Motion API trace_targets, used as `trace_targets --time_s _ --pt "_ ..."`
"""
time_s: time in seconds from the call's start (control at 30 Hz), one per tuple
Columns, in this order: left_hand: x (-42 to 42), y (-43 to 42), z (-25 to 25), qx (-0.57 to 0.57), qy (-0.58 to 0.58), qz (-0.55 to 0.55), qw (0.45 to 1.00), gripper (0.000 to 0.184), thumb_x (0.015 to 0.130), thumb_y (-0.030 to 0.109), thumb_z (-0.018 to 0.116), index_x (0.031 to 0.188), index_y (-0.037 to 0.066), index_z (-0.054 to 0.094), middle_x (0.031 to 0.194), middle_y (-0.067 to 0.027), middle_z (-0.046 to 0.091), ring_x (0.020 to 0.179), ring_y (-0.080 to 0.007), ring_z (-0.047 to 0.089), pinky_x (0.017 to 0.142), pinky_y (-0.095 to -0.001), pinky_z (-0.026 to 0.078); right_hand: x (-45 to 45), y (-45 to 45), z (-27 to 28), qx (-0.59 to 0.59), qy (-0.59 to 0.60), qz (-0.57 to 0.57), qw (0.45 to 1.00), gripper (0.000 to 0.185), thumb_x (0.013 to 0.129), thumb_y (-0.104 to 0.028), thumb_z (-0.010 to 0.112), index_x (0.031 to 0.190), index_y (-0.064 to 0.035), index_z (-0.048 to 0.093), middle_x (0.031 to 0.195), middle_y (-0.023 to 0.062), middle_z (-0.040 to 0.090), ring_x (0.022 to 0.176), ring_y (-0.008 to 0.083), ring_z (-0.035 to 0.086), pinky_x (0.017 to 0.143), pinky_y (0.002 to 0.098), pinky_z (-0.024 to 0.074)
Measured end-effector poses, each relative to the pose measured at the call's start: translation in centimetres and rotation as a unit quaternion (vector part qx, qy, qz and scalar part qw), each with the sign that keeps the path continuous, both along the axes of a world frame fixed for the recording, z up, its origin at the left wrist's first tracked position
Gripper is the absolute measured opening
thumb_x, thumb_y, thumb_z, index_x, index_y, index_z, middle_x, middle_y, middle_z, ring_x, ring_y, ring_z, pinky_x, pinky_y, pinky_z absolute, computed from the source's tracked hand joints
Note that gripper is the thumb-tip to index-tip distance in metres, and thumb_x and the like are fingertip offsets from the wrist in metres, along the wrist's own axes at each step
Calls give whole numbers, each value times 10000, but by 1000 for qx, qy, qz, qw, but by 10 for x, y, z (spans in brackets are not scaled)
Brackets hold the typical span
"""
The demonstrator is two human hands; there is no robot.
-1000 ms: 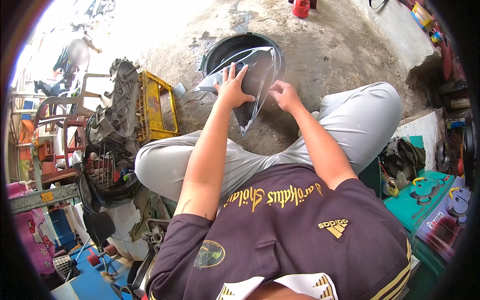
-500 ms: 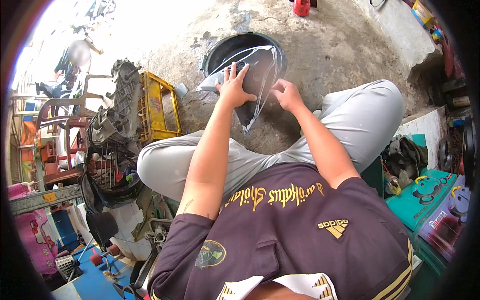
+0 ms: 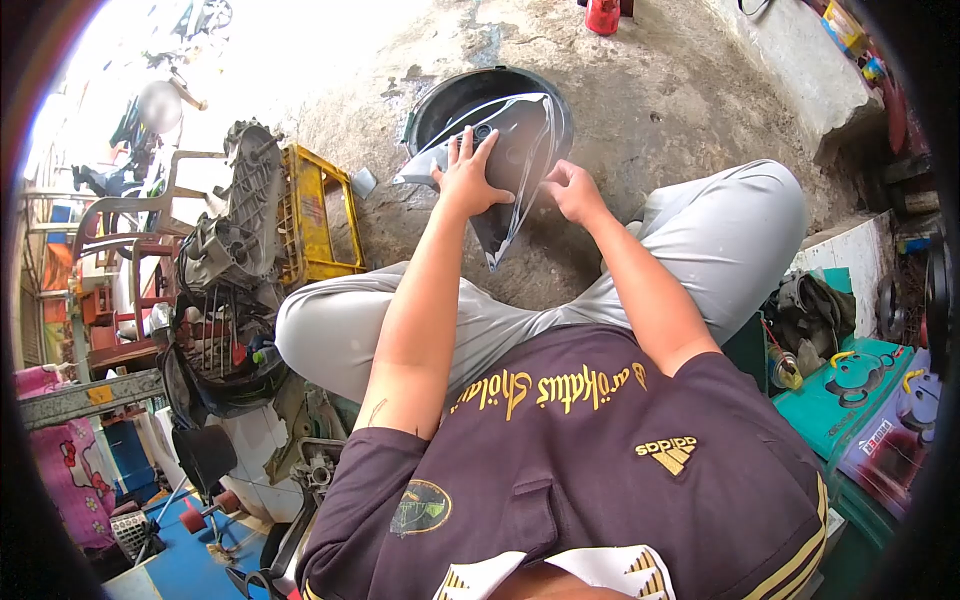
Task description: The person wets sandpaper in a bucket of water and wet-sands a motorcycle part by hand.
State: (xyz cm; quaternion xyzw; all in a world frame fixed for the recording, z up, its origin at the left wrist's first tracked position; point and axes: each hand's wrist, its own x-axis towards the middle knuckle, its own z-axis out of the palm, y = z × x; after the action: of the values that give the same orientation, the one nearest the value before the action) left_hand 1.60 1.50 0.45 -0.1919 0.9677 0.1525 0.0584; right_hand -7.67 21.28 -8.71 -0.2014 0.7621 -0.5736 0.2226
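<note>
A dark triangular panel with a clear, shiny plastic rim [image 3: 520, 120], which looks like a motorcycle headlight, leans across a round black basin [image 3: 420, 108], its point facing me. Resting on the panel's left part is my left hand [image 3: 468, 180], open, with the fingers spread and the thumb stretched toward the right rim. My right hand [image 3: 574, 192] is closed in a pinch just beside the rim's right edge. Whatever sits between its fingertips is too small to make out, and I cannot tell whether they touch the rim.
To the left stand a yellow crate [image 3: 318, 210] and a grey metal engine casing [image 3: 250, 200]. A red container [image 3: 602, 15] is on the concrete floor at the top. Green toolboxes [image 3: 845, 390] lie by my right side. My crossed legs [image 3: 720, 225] border the basin.
</note>
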Motion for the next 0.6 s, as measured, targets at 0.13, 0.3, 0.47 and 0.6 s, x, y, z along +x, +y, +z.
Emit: trace_targets --time_s 0.13,0.3,0.47,0.6 --pt "0 0 2 3 -1 2 1000 1241 575 437 984 1627 410 327 1762 -99 166 1608 -375 183 1153 -759 238 4 1 2 10 -19 19 1000 170 895 -122 767 857 -38 624 743 60 679 654 140 622 633 334 509" --pt "1 -1 -2 0 11 -1 1000 1243 572 434 985 1627 407 330 1762 -99 167 1609 -374 179 1151 -762 237 7 -2 2 13 9 -13 1000 156 887 -116 763 855 -40 631 740 62 677 681 161 632 661 354 519" --pt "-1 0 2 4 3 2 1000 1239 575 437 984 1628 400 332 1763 -102 163 1609 -379 177 1152 -761 238 5 -5 6 -1 59 -46 997 143 887 -118 749 860 -34 638 749 76 685 703 181 646 679 367 525" --pt "0 -1 0 2 7 -1 1000 1245 575 444 984 1630 403 324 1763 -102 158 1610 -377 173 1154 -759 239 15 -5 -5 27 -3 -37 999 139 895 -121 740 866 -31 637 763 86 699 701 182 653 687 355 530"
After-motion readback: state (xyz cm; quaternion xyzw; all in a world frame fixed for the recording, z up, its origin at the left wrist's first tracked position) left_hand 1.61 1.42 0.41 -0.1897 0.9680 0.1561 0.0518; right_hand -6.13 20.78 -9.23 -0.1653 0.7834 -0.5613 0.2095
